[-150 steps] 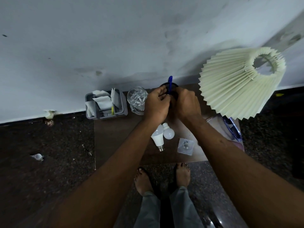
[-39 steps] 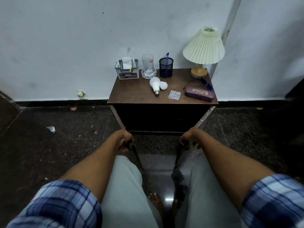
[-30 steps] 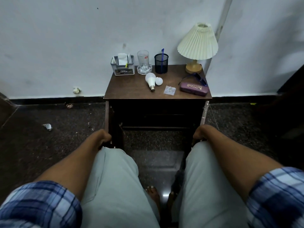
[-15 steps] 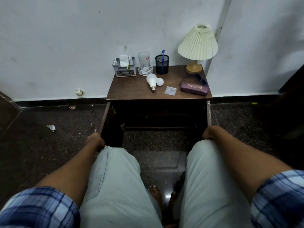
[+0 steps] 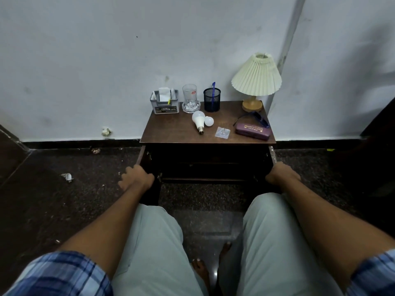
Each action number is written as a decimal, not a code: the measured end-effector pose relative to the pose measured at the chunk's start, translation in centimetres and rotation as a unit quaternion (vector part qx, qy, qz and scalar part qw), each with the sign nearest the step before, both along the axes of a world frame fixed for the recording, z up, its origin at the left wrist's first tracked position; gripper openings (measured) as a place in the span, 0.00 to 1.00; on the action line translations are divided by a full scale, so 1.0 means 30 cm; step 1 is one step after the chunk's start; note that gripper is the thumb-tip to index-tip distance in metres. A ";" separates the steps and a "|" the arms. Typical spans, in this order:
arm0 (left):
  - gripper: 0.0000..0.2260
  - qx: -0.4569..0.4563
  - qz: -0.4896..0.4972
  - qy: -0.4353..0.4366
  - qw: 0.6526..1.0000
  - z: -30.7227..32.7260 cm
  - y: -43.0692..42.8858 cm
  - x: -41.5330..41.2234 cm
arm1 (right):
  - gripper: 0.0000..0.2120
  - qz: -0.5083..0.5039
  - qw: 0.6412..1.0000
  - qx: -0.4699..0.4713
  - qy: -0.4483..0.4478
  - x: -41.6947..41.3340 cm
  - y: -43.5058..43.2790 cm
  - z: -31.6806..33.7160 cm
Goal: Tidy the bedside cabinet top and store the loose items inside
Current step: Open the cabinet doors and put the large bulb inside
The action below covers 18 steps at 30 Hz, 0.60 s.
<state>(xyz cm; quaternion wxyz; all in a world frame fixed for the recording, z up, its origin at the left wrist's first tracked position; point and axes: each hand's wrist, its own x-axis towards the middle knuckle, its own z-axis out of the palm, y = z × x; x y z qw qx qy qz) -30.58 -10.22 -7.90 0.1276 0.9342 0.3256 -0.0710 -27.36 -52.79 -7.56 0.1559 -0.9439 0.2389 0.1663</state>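
both cabinet doors (image 5: 149, 178) are held swung wide, left hand (image 5: 136, 177) and right hand (image 5: 282, 174) each gripping one.
on the cabinet top (image 5: 171, 133) two bulbs (image 5: 199, 121) are seen centre, a spectacle case (image 5: 252, 130) right, a lamp (image 5: 256, 80) far right.

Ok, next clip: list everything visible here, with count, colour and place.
cabinet: one, dark brown, against the wall, both doors open
lamp: one, cream pleated shade, back right corner
pen cup: one, black mesh, back centre, blue pen inside
glass: one, clear, left of the pen cup
organiser: one, grey, back left, papers inside
bulbs: two, white, lying mid-top, touching
adhesive hook: one, clear, front centre
glasses case: one, purple, front right
glasses: one pair, blue, behind the case
left hand: on the left door
right hand: on the right door
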 end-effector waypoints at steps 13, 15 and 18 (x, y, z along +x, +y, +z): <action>0.04 -0.250 -0.086 -0.170 0.949 -0.047 -0.288 0.169 | 0.08 0.136 0.953 0.191 -0.191 0.173 0.307 -0.010; 0.04 -0.277 -0.087 -0.182 0.939 -0.072 -0.310 0.190 | 0.06 0.134 0.944 0.217 -0.211 0.207 0.360 -0.027; 0.05 -0.309 -0.085 -0.204 0.925 -0.098 -0.331 0.237 | 0.05 0.127 0.929 0.259 -0.233 0.268 0.439 -0.054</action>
